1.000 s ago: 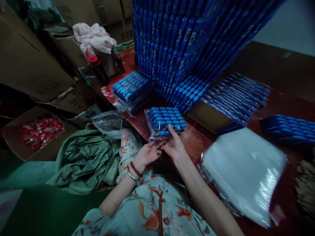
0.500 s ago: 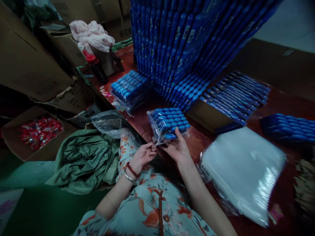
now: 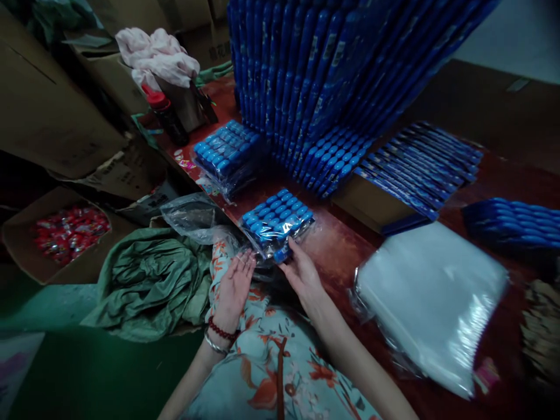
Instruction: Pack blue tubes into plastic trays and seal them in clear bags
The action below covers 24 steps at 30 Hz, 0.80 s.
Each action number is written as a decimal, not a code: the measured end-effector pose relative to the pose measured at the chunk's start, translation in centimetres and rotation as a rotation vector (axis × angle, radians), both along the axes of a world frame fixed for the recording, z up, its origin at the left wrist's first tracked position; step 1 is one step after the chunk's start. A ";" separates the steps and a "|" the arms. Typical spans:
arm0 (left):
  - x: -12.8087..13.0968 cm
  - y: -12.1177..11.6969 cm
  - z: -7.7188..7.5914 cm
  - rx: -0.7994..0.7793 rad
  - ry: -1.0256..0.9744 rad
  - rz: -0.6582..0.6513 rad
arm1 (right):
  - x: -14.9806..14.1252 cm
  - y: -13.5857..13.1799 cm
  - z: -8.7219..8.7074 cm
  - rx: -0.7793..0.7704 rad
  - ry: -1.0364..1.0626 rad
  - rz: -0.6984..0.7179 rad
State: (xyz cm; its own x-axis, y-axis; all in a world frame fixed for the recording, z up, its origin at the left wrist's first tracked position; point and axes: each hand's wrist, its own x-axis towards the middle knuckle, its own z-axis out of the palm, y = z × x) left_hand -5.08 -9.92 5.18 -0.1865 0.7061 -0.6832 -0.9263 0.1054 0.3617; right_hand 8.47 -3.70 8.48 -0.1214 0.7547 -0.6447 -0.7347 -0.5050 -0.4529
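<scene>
A pack of blue tubes with rounded light-blue caps (image 3: 277, 213) lies at the near edge of the red table in a clear plastic bag. My right hand (image 3: 301, 271) grips its near right corner, thumb against a blue cap and fingers partly hidden beneath. Beside the bag's near left corner is my left hand (image 3: 236, 283), palm turned up and fingers stretched out. Loose film lies by its fingertips; whether they touch it I cannot tell. Another bagged pack of the tubes (image 3: 227, 149) sits farther back on the left.
A tall stack of blue tubes (image 3: 297, 76) rises at the back. To the right are an open carton (image 3: 371, 201) of tubes and a pile of clear bags (image 3: 429, 297). A red-lidded bottle (image 3: 164, 116) stands back left; a box of red-wrapped items (image 3: 72, 233) is lower left.
The bagged pack has shifted left and toward me, with my right hand on it. My left hand has let go of the bag's corner, moved left and opened.
</scene>
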 end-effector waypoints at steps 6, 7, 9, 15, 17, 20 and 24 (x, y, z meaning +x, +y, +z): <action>-0.9 -1.6 0.5 -0.217 -0.292 -0.015 | 0.2 -0.9 -0.9 0.123 -0.273 0.048; -1.0 -1.7 0.6 -0.195 -0.339 -0.032 | 0.3 -0.9 -1.0 0.132 -0.333 0.093; -0.8 -1.6 0.9 -0.132 -0.440 -0.077 | 0.5 -1.0 -1.0 0.137 -0.452 0.168; -0.3 -0.1 -0.4 0.064 -0.327 -0.393 | 0.8 -1.4 -1.1 0.148 -0.613 0.209; -0.6 0.0 -1.2 0.071 -0.309 -0.483 | 1.1 -1.4 -1.1 0.157 -0.618 0.232; -1.4 0.0 -2.0 0.155 -0.110 -0.614 | 1.6 -1.2 -1.0 0.164 -0.558 0.260; -1.8 0.5 -2.3 0.258 0.325 -0.721 | 1.8 -0.8 -1.0 0.197 -0.484 0.250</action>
State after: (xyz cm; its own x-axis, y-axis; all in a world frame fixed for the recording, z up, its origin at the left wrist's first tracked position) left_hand -6.87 -9.45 2.86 0.2110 0.8553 -0.4732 -0.5086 0.5095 0.6941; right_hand 10.26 -4.55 7.52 -0.0377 0.8524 -0.5215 -0.2893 -0.5088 -0.8108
